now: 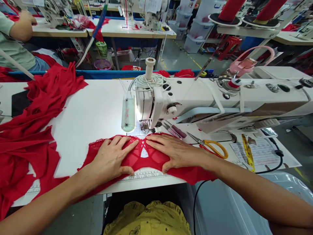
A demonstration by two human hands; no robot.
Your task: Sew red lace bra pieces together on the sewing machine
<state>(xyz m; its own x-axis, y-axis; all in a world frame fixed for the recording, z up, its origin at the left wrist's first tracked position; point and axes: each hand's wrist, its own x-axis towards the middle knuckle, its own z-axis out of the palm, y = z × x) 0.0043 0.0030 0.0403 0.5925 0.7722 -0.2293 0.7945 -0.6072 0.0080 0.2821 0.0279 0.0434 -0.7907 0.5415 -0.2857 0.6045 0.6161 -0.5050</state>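
A red lace-trimmed bra piece [144,162] lies spread on the white table in front of the sewing machine, with a crossed-strap cutout at its middle. My left hand [113,153] rests flat on its left half, fingers spread. On the right half my right hand [168,148] also lies flat, fingertips close to the cutout. The presser foot [144,126] of the sewing machine [193,98] is just beyond the cloth's upper edge. A printed ruler strip [144,175] shows below the cloth.
Red fabric pieces [46,94] are heaped at the left. Orange-handled scissors [212,147] and purple-handled snips [178,130] lie right of the needle area. A tape measure [248,153] crosses a paper sheet. A plastic bin [234,202] stands below right. A co-worker's arm [22,27] shows at upper left.
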